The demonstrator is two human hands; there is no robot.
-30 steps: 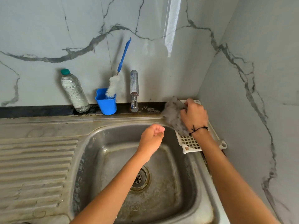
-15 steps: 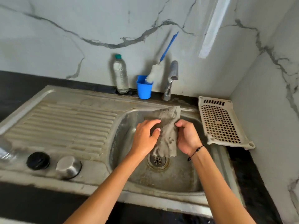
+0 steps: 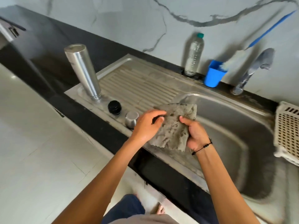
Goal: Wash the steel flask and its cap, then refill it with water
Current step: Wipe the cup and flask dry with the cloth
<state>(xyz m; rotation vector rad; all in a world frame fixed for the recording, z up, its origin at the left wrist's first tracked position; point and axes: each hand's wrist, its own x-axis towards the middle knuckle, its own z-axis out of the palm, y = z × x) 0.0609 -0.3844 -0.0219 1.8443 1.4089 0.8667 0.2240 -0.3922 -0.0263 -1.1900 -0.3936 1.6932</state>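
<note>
Cloth point(image 3: 174, 126) now leftward over drainboard point(image 3: 137, 84), pinched by left hand point(image 3: 148, 125) and right hand point(image 3: 195, 135), fingertips hidden.

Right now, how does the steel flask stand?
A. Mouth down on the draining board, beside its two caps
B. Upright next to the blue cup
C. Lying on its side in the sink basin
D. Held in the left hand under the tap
A: the steel flask rests neck down on the draining board, with the black cap and the steel cap beside it, while both hands hold the grey cloth.
</note>
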